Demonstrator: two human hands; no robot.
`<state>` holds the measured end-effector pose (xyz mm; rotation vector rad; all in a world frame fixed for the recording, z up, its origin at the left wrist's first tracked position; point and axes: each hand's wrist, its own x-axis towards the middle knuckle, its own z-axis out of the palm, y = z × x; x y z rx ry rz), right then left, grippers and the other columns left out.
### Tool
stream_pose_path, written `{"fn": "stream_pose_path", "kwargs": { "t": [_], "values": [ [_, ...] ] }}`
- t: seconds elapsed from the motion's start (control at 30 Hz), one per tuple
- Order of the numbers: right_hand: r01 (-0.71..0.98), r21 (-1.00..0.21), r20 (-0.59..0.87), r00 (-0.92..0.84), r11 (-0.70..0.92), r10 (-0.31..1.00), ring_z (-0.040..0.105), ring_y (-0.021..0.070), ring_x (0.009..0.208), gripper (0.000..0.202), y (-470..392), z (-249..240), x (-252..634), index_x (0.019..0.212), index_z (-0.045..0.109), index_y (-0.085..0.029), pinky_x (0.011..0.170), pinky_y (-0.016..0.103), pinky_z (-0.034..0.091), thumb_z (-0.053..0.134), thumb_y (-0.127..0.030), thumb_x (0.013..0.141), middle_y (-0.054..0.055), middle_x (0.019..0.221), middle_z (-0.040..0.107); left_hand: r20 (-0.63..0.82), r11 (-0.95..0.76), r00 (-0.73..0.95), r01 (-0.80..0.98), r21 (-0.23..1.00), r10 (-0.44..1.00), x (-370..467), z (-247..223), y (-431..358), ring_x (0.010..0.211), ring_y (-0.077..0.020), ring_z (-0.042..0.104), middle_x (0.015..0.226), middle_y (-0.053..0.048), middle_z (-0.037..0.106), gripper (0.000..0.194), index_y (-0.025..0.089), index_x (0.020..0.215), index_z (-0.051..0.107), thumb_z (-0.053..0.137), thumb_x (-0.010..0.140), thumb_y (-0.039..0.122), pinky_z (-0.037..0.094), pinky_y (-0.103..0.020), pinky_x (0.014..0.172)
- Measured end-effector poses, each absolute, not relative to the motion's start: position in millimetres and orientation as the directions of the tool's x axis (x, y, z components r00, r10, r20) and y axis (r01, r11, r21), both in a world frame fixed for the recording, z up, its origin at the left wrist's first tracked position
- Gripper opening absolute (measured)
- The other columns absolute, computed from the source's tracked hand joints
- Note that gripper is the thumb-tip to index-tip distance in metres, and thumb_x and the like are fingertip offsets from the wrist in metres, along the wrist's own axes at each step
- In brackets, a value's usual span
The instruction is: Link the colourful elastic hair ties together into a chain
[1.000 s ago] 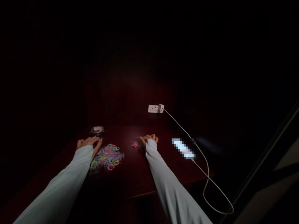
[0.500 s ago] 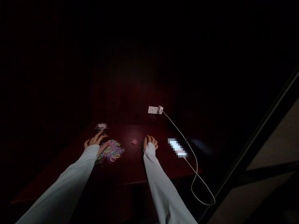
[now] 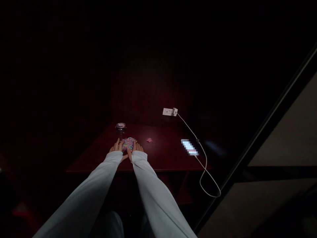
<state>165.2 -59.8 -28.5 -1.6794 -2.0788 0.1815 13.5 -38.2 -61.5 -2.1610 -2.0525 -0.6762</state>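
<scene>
A heap of small colourful elastic hair ties [image 3: 128, 143] lies on the dark red table [image 3: 165, 158], squeezed between my two hands. At its left side is my left hand [image 3: 116, 147], fingers stretched forward and its thumb reaching under the near edge. My right hand [image 3: 137, 147] presses against the right side in the same way, open, with the thumbs close together in front. Part of the heap is hidden behind the fingers. Just right of my right hand sits a small separate cluster of pink hair ties [image 3: 149, 140].
A clear round container [image 3: 121, 126] stands at the table's back left. On the right lies a lit, blurred phone [image 3: 189, 147], its white cable [image 3: 205, 162] looping off the edge up to a charger in the wall socket [image 3: 168, 112]. A dark slanted frame [image 3: 237, 165] borders the right.
My right hand has moved left to the heap, and my left hand has come round its left side. The spread heap is now gathered tighter. The view has shifted slightly.
</scene>
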Motion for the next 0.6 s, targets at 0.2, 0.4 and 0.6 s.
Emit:
{"fn": "stream_pose_path", "kwargs": {
  "t": [0.2, 0.4, 0.6],
  "values": [
    [0.904, -0.345, 0.234, -0.178, 0.253, 0.956, 0.036, 0.0256, 0.160, 0.068, -75, -16, 175, 0.171, 0.024, -0.019, 0.132, 0.044, 0.024, 0.041, -0.040, 0.109, 0.014, 0.171, 0.038, 0.397, -0.142, 0.047, 0.967, 0.211, 0.917, 20, -61, -43, 0.148, -0.0329, 0.053, 0.167, -0.015, 0.046, 0.070, 0.024, 0.152, 0.051, 0.069, 0.087, 0.042, 0.042, -0.045, 0.122],
    [0.941, -0.336, 0.215, 0.048, 0.028, 0.975, 0.034, 0.0351, 0.160, 0.077, -80, -23, 177, 0.168, 0.029, -0.004, 0.131, 0.052, 0.020, 0.048, -0.043, 0.104, 0.027, 0.169, 0.034, 0.433, -0.132, -0.021, 0.938, 0.321, 0.901, 21, -64, -41, 0.150, -0.0357, 0.050, 0.170, -0.020, 0.040, 0.081, 0.016, 0.155, 0.047, 0.072, 0.085, 0.048, 0.042, -0.043, 0.123],
    [0.939, -0.332, 0.186, -0.032, 0.094, 0.982, 0.032, 0.0293, 0.162, 0.063, -78, -27, 178, 0.165, 0.041, -0.012, 0.131, 0.051, 0.021, 0.039, -0.038, 0.107, 0.016, 0.172, 0.033, 0.405, -0.125, -0.055, 0.906, 0.403, 0.913, 23, -60, -40, 0.145, -0.0352, 0.056, 0.167, -0.020, 0.044, 0.070, 0.015, 0.154, 0.050, 0.065, 0.090, 0.038, 0.044, -0.046, 0.121]
  ]
}}
